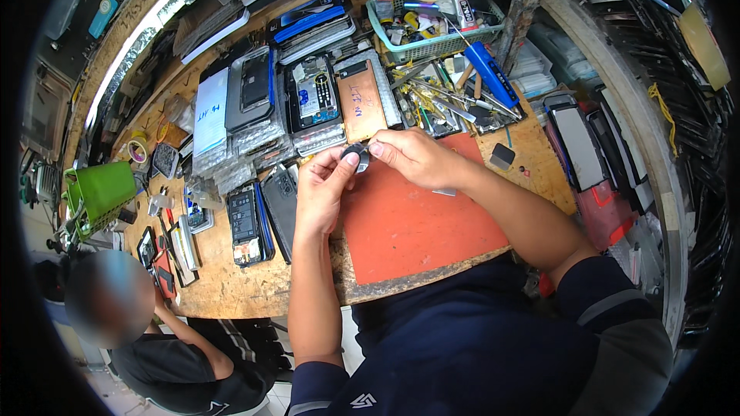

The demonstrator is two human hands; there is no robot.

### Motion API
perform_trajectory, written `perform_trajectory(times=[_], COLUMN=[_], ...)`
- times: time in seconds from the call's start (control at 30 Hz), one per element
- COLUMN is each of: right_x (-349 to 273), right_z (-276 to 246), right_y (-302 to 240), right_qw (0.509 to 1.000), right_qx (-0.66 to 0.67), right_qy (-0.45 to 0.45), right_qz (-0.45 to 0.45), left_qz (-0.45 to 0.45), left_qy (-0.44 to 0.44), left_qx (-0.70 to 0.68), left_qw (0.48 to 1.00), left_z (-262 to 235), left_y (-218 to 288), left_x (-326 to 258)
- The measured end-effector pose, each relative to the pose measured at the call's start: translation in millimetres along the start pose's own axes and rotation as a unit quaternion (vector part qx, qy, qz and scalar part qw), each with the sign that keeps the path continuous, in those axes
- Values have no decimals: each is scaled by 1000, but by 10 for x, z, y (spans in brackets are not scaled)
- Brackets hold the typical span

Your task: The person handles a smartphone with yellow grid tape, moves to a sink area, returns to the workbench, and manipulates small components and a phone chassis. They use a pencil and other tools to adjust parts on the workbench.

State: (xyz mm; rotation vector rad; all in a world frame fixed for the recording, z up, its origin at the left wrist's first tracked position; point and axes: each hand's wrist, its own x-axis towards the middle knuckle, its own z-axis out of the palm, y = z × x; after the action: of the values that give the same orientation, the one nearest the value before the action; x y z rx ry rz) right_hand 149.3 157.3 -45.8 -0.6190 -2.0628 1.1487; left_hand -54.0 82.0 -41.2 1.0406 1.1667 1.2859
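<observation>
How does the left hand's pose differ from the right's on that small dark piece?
The left hand has its thumb over the dark piece; the right hand pinches at its right side.
The left forearm runs almost straight up the picture; the right forearm slants in from the lower right.
Both hands are bare.

Your left hand point(322, 185) holds a thumb-and-finger pinch, left forearm point(314, 293) nearly upright — your right hand point(412, 158) pinches close beside it, right forearm point(524, 219) slanting in from a bent elbow point(576, 258).
</observation>
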Motion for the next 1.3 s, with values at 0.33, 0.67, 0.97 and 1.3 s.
perform_trajectory(times=[0.33, 0.67, 0.97, 1.3], right_x=[-11, 0, -5, -9], right_z=[47, -57, -65, -125], right_y=[60, 5, -47, -73], right_qw=[999, 996, 993, 987], right_qx=[-3, 16, -27, -82], right_qy=[-24, -83, -116, -136], right_qz=[-29, -14, -15, 3], left_qz=[-10, -21, -33, -40], left_qy=[-57, -59, -89, -79], left_qx=[101, 99, 123, 140], left_qw=[993, 993, 988, 986], left_z=[-50, -80, -80, -99], left_y=[96, 97, 114, 143], left_x=[-57, -58, -76, -77])
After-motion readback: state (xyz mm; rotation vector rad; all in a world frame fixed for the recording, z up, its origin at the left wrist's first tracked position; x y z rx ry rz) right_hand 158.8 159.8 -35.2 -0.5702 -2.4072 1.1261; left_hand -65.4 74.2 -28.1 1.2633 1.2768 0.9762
